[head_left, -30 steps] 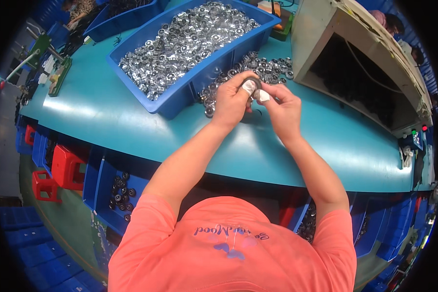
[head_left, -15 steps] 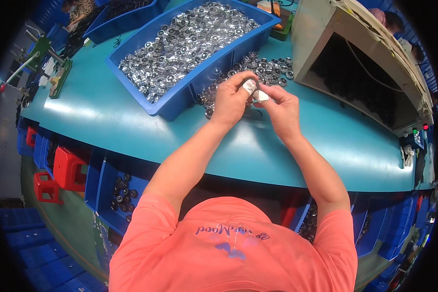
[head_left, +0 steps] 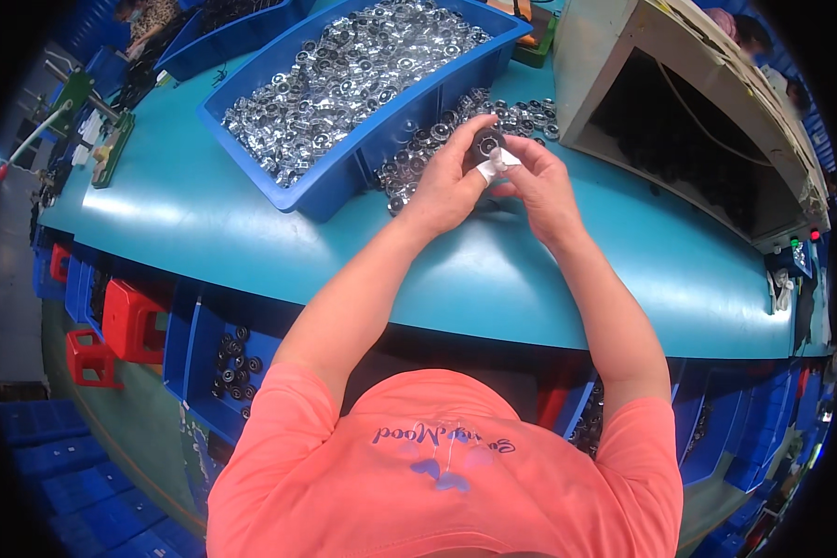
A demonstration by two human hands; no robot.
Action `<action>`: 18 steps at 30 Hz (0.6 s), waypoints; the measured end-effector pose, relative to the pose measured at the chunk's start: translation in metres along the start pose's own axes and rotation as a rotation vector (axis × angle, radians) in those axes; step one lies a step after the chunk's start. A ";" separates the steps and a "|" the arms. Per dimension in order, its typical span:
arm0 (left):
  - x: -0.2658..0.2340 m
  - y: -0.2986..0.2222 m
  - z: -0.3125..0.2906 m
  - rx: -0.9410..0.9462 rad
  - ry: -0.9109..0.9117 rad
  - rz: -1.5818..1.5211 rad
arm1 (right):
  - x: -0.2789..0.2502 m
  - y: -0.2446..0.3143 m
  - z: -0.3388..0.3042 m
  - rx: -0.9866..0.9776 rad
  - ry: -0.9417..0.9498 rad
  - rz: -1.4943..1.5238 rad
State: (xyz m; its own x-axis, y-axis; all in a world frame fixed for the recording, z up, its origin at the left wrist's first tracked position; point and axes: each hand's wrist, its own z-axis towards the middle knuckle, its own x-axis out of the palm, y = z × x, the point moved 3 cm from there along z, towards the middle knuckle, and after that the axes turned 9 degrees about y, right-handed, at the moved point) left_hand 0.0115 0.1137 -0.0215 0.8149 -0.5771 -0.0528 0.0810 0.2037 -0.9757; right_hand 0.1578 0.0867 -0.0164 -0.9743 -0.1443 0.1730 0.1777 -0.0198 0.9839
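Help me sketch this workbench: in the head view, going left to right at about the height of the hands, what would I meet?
Green fixture, blue bin, left hand, dark round part, right hand, pale box.

Workshop surroundings; furniture, storage and equipment.
A glossy teal table (head_left: 186, 232) spanned the view, its near edge bowed; a beige housing (head_left: 716, 74), open-fronted and dark inside, stood at its right; a red light (head_left: 815, 234) and a green light (head_left: 793, 243) glowed near the housing's lower corner; a green metal fixture (head_left: 113, 153) stood at the table's left; a far blue bin (head_left: 223, 48) at upper left held dark items; two red stools (head_left: 126, 318) stood on the green floor (head_left: 138, 395); blue crates (head_left: 56, 456) filled the lower left; a person in a patterned top (head_left: 156, 17) sat at upper left; another person (head_left: 751, 35) showed beyond the housing.
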 end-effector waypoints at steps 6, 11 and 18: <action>0.010 -0.003 -0.005 0.106 0.037 0.278 | -0.010 -0.009 0.004 0.058 0.002 0.014; 0.016 -0.003 -0.011 0.067 0.015 0.623 | -0.013 -0.019 0.006 0.159 -0.020 0.068; 0.023 -0.005 -0.012 0.147 -0.009 0.717 | -0.016 -0.019 0.004 0.176 -0.064 0.049</action>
State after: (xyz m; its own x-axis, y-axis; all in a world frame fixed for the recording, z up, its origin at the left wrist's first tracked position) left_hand 0.0230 0.0897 -0.0208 0.7010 -0.2557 -0.6658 -0.3988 0.6334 -0.6631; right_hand 0.1693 0.0928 -0.0372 -0.9729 -0.0771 0.2178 0.2036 0.1594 0.9660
